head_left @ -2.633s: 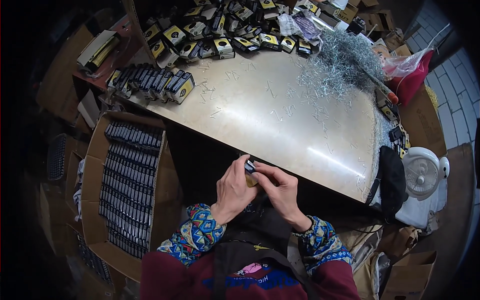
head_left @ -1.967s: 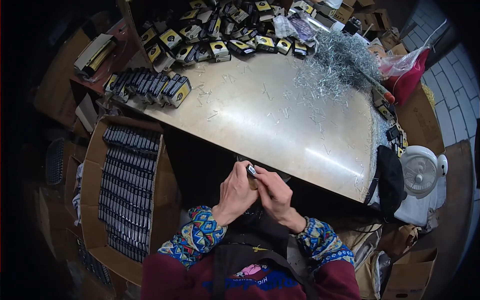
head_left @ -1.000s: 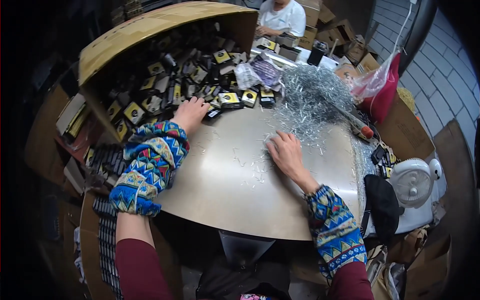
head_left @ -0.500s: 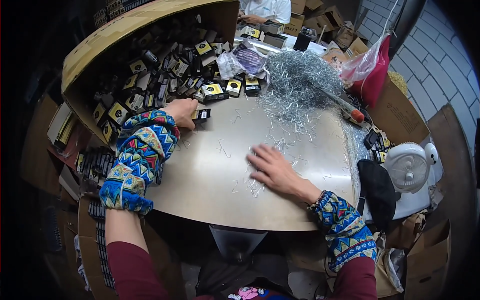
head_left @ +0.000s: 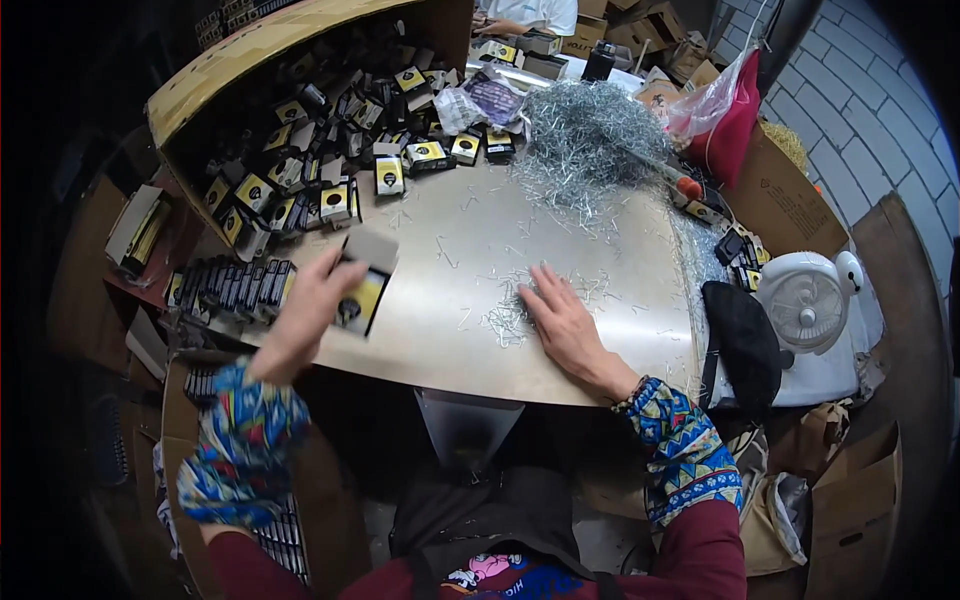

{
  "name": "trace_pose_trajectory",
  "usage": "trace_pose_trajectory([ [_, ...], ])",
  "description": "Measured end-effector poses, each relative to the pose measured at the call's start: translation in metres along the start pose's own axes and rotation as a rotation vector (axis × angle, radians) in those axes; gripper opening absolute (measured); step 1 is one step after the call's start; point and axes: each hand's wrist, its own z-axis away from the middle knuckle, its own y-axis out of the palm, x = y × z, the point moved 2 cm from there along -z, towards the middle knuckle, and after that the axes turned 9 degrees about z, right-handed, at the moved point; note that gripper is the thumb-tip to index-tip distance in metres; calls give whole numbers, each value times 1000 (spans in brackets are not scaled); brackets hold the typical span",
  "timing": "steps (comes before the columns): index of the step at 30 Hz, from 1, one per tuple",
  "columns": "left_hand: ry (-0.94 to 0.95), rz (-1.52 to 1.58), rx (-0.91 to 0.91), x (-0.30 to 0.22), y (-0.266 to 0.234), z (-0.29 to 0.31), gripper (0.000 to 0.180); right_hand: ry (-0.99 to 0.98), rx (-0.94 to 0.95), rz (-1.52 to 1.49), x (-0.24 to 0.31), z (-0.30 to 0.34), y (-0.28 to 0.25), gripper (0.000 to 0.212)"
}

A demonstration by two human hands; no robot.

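Note:
My left hand (head_left: 308,308) grips a small black and yellow cardboard box (head_left: 361,307), its pale end flap standing up, above the left part of the metal tabletop (head_left: 430,345). Motion blurs hand and box a little. My right hand (head_left: 572,335) lies on the tabletop with its fingers stretched out. Next to its fingertips is a loose patch of thin bent metal wires (head_left: 508,322). A large tangled heap of the same kind of wires (head_left: 590,135) rises at the back.
A big tilted carton (head_left: 165,120) spills many small boxes from the left. Packed rows of dark boxes (head_left: 235,285) stand at the left edge. At right are a white fan (head_left: 803,305), a black cloth item (head_left: 740,345) and a red bag (head_left: 735,120). Someone in white (head_left: 540,12) is across the table.
My left hand has come back toward me from the pile with the small box. My right hand has shifted slightly right, and the wires beside it are more gathered.

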Motion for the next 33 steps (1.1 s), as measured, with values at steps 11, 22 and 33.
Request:
trace_pose_trajectory([
  [11, -496, 569, -309, 188, 11, 176, 25, 175, -22, -352, 6, 9, 2, 34],
  [22, -626, 471, -42, 246, 91, 204, 21, -12, 107, -27, 92, -12, 21, 43],
  [33, -620, 646, -316, 230, 107, 219, 30, 62, 347, -489, 139, 36, -46, 35],
])
